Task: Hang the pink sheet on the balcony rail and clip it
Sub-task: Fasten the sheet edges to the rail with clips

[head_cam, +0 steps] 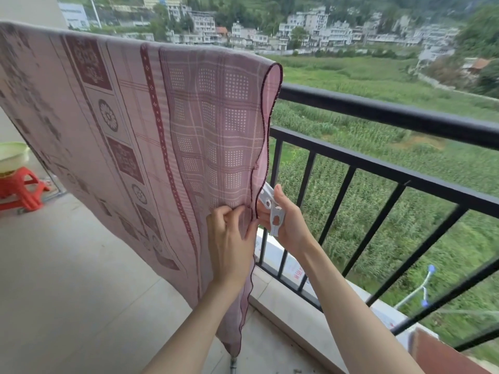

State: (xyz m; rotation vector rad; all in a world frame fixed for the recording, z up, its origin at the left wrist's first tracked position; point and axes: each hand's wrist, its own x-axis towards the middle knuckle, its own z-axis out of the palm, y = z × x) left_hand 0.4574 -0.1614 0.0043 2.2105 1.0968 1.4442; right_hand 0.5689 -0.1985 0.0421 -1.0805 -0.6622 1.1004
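The pink patterned sheet (129,125) hangs draped over the black balcony rail (391,114), covering its left part and reaching almost to the floor. My left hand (229,236) pinches the sheet's right hem low down. Just beside it, my right hand (289,220) grips a large white plastic clip (272,211). The clip's jaws point up and left at the hem's dark edge. Whether the jaws bite the cloth is hidden by the fold.
Black vertical bars (334,201) run under the rail at right, with green fields beyond. A red plastic stool (21,190) carrying a pale basin (13,155) stands at far left. A white and blue object (424,287) hangs outside the bars.
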